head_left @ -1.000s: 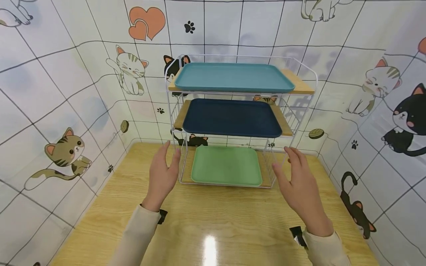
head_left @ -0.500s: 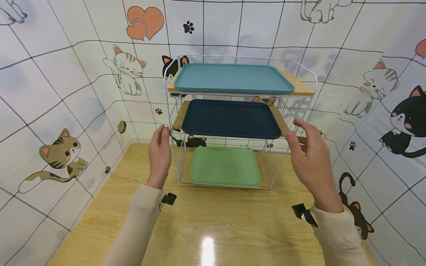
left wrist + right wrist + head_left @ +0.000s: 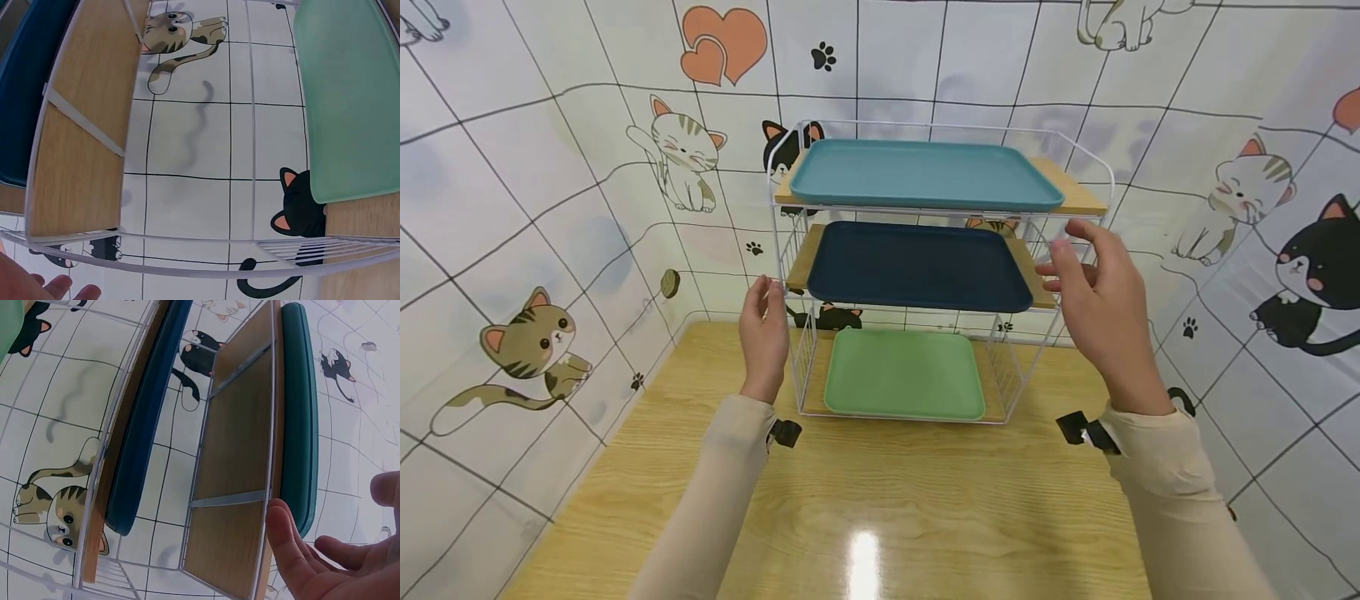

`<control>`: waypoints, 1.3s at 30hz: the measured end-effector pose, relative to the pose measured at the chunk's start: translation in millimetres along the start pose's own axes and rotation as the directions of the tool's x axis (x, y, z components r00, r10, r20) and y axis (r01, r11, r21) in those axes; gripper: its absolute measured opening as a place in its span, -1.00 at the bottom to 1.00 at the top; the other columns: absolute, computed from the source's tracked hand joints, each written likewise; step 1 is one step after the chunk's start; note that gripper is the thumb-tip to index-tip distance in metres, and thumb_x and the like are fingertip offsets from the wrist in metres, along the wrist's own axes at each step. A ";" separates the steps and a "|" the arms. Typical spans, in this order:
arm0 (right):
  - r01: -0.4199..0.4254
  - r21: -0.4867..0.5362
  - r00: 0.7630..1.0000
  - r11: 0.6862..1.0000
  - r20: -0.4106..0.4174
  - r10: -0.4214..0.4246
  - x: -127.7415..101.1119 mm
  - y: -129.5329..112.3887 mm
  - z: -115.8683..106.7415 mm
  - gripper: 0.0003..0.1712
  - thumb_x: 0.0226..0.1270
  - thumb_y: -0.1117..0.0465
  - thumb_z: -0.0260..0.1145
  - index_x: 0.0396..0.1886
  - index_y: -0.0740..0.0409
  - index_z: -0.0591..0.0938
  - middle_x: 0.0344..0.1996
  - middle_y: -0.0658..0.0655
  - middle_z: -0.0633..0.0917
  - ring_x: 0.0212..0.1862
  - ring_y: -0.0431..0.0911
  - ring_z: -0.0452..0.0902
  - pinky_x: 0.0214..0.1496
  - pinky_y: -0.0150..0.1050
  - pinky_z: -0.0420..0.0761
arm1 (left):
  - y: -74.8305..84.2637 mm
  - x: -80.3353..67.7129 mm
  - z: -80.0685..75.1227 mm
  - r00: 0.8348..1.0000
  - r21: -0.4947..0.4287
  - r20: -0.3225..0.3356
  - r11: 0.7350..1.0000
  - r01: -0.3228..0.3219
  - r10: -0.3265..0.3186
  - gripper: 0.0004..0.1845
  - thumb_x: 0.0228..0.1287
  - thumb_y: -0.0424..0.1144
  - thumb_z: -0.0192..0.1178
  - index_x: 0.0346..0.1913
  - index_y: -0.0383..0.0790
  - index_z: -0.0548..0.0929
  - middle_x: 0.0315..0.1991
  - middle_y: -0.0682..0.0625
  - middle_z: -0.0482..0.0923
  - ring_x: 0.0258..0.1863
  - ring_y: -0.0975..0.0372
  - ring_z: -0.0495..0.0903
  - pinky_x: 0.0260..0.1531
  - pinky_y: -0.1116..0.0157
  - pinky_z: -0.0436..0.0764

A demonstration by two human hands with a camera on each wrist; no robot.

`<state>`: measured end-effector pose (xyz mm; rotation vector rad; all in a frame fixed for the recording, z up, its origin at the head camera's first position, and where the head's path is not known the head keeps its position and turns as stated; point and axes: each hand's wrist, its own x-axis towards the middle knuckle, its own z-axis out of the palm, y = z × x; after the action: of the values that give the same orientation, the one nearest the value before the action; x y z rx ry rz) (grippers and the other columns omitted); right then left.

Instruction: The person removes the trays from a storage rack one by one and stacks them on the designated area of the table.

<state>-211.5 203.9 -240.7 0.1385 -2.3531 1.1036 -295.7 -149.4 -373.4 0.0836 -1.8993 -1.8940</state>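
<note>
A three-tier wire rack (image 3: pixel 1048 343) with wooden shelves stands upright. Its top shelf holds a teal tray (image 3: pixel 925 175), the middle one a navy tray (image 3: pixel 917 265), and the bottom one a green tray (image 3: pixel 904 373). My left hand (image 3: pixel 763 342) is beside the rack's left side at middle-shelf height; in the left wrist view its fingertips (image 3: pixel 59 286) lie outside the wire frame. My right hand (image 3: pixel 1105 312) is at the right side near the middle shelf, thumb apart from slightly bent fingers. Whether either hand touches the frame, I cannot tell. Neither holds anything visible.
The rack stands on a wood-grain table (image 3: pixel 850 492) near its back edge. A cat-printed wall covering (image 3: pixel 895 50) surrounds the table at the back and both sides. Black straps (image 3: pixel 786 432) sit at both wrists.
My right hand has risen from beside the bottom tier to beside the middle shelf, moving outward. My left hand has moved up slightly, against or close to the rack's left side. The trays stay put.
</note>
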 end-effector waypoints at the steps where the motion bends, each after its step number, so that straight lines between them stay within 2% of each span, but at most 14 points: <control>1: -0.005 0.013 1.000 1.000 0.005 0.005 3.0 0.4 0.0 -0.32 0.62 -0.24 -0.06 0.57 -0.06 0.29 0.43 0.06 0.42 -0.13 -0.29 0.67 -0.10 -0.40 0.53 | -1.8 1.0 0.4 1.000 -0.002 0.001 1.000 0.002 -0.002 -0.36 0.63 0.08 -0.02 0.58 -0.15 0.24 0.54 -0.03 0.27 0.52 0.14 0.26 0.45 0.14 0.33; 4: -0.026 0.055 1.000 0.998 0.018 0.025 12.0 1.1 -0.1 -0.30 0.63 -0.23 -0.06 0.59 -0.03 0.25 0.47 0.04 0.38 -0.13 -0.42 0.62 -0.05 -0.39 0.57 | -5.0 2.8 2.1 1.000 -0.010 0.008 1.000 0.006 -0.006 -0.36 0.62 0.09 -0.02 0.59 -0.11 0.24 0.56 -0.01 0.24 0.53 0.13 0.26 0.45 0.15 0.34; 7: -0.052 0.090 0.998 0.995 0.028 0.050 20.7 1.9 0.0 -0.30 0.64 -0.22 -0.08 0.61 -0.04 0.22 0.51 0.02 0.34 -0.08 -0.40 0.65 0.09 -0.30 0.61 | -8.3 5.1 4.9 1.000 -0.013 0.017 1.000 0.005 -0.004 -0.36 0.61 0.12 -0.02 0.59 -0.07 0.26 0.54 -0.02 0.28 0.52 0.13 0.29 0.44 0.15 0.35; 11: -0.081 0.128 0.996 0.988 0.049 0.076 30.1 2.8 0.2 -0.28 0.65 -0.24 -0.13 0.63 -0.05 0.17 0.55 0.02 0.27 -0.08 -0.37 0.68 0.27 -0.09 0.58 | -11.1 7.5 9.4 1.000 -0.001 0.017 1.000 -0.002 0.002 -0.39 0.61 0.12 -0.01 0.56 -0.05 0.34 0.43 -0.05 0.45 0.43 0.13 0.40 0.25 0.19 0.43; 12: -0.089 0.137 0.995 0.987 0.056 0.082 32.1 3.4 0.2 -0.28 0.66 -0.24 -0.14 0.64 -0.04 0.15 0.56 0.03 0.25 -0.08 -0.37 0.68 0.29 -0.07 0.57 | -11.6 8.2 10.8 1.000 0.005 0.014 1.000 -0.005 0.004 -0.41 0.61 0.12 -0.01 0.54 -0.04 0.37 0.39 -0.06 0.49 0.39 0.12 0.44 0.15 0.21 0.44; 16: -0.107 0.178 0.993 0.978 0.075 0.095 38.7 6.0 0.2 -0.27 0.66 -0.22 -0.17 0.65 -0.02 0.12 0.58 0.06 0.22 -0.09 -0.37 0.70 0.19 -0.25 0.63 | -12.3 9.8 15.1 1.000 -0.003 0.001 1.000 -0.028 0.028 -0.49 0.62 0.06 0.01 0.45 -0.08 0.50 0.22 -0.16 0.61 0.22 0.07 0.56 -0.08 0.32 0.41; 20: -0.110 0.254 0.992 0.961 0.090 0.089 45.5 7.3 0.8 -0.27 0.67 -0.20 -0.15 0.65 0.02 0.13 0.58 0.10 0.22 -0.06 -0.33 0.71 0.03 -0.42 0.66 | -12.3 10.3 16.4 0.998 -0.004 -0.016 0.998 -0.055 0.055 -0.54 0.63 0.01 0.02 0.40 -0.09 0.57 0.18 -0.18 0.62 0.10 0.03 0.63 -0.32 0.39 0.37; 25: -0.107 0.419 0.992 0.902 0.109 0.067 53.7 7.2 2.3 -0.28 0.65 -0.17 -0.05 0.60 0.12 0.22 0.50 0.21 0.31 -0.07 -0.25 0.73 -0.06 -0.44 0.68 | -13.0 10.0 15.9 0.997 0.001 -0.008 0.997 -0.083 0.083 -0.56 0.63 -0.01 0.02 0.37 -0.12 0.59 0.16 -0.14 0.63 0.03 -0.01 0.71 -0.49 0.40 0.31; 29: -0.140 0.547 0.988 0.826 0.127 0.083 58.2 7.4 1.8 -0.32 0.64 -0.12 0.04 0.52 0.21 0.33 0.30 0.21 0.48 -0.12 -0.19 0.76 -0.09 -0.41 0.70 | -14.7 10.3 17.7 0.996 -0.004 0.002 0.996 -0.089 0.089 -0.57 0.64 -0.03 0.02 0.35 -0.16 0.60 0.19 -0.15 0.62 0.03 -0.07 0.71 -0.43 0.41 0.37; 31: -0.172 0.599 0.984 0.782 0.143 0.106 61.6 5.9 1.1 -0.33 0.63 -0.09 0.06 0.50 0.24 0.35 0.21 0.17 0.52 -0.14 -0.16 0.77 -0.09 -0.39 0.71 | -16.1 11.9 18.7 0.995 -0.015 0.002 0.995 -0.095 0.095 -0.57 0.64 -0.03 0.02 0.34 -0.18 0.61 0.22 -0.16 0.61 0.03 -0.09 0.71 -0.35 0.42 0.42; 34: -0.213 0.644 0.976 0.735 0.166 0.137 67.8 2.2 0.8 -0.35 0.63 -0.05 0.09 0.49 0.25 0.37 0.15 0.16 0.54 -0.17 -0.13 0.79 -0.09 -0.37 0.72 | -17.8 15.1 20.0 0.994 -0.030 -0.003 0.994 -0.109 0.109 -0.57 0.64 -0.05 0.02 0.31 -0.23 0.62 0.29 -0.16 0.57 0.03 -0.12 0.71 -0.27 0.45 0.47; 35: -0.225 0.651 0.974 0.725 0.175 0.146 69.6 0.9 0.9 -0.35 0.62 -0.04 0.10 0.50 0.24 0.36 0.15 0.17 0.54 -0.17 -0.13 0.79 -0.09 -0.36 0.72 | -18.2 15.8 20.2 0.994 -0.035 -0.005 0.993 -0.112 0.112 -0.57 0.64 -0.06 0.01 0.32 -0.23 0.62 0.29 -0.18 0.57 0.03 -0.13 0.71 -0.28 0.47 0.47; 39: -0.270 0.660 0.963 0.701 0.207 0.176 74.3 -3.4 1.1 -0.33 0.63 0.05 0.12 0.58 0.22 0.25 0.28 0.26 0.51 -0.17 -0.12 0.80 -0.08 -0.37 0.72 | -11.3 12.5 20.0 0.995 -0.038 -0.004 0.994 -0.101 0.101 -0.58 0.66 -0.13 -0.02 0.32 -0.29 0.60 0.37 -0.19 0.50 0.05 -0.17 0.69 -0.53 0.49 0.32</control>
<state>-274.3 210.3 -201.3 0.1918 -1.9716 2.1172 -317.0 -135.8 -379.9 -0.0217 -1.8302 -1.8609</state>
